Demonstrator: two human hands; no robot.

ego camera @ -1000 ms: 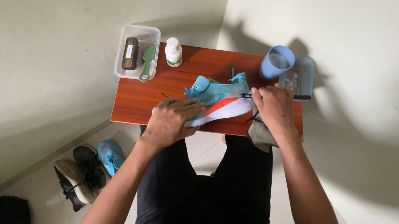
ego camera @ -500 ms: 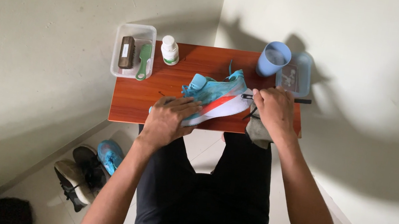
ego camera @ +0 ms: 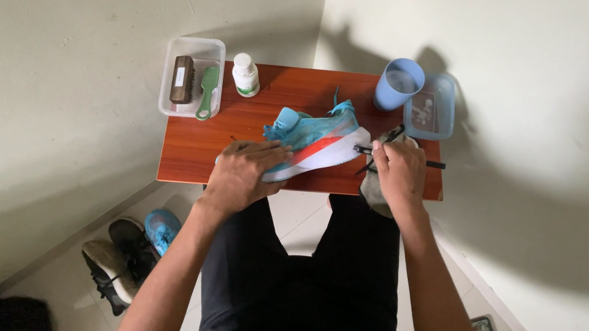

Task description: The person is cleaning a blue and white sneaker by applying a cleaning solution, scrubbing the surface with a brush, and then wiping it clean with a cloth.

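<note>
The shoe (ego camera: 311,141) lies on its side on the table (ego camera: 192,150), sole toward you. Your left hand (ego camera: 245,176) presses flat on the toe end, fingers spread; hold that pressure so the shoe does not slide. Your right hand (ego camera: 400,175) grips a thin black tool (ego camera: 397,157), fingers closed around it, tip at the heel edge, with a grey cloth (ego camera: 374,194) beneath. Work in short strokes along the sole edge. Keep clear of the cup (ego camera: 398,84) behind.
</note>
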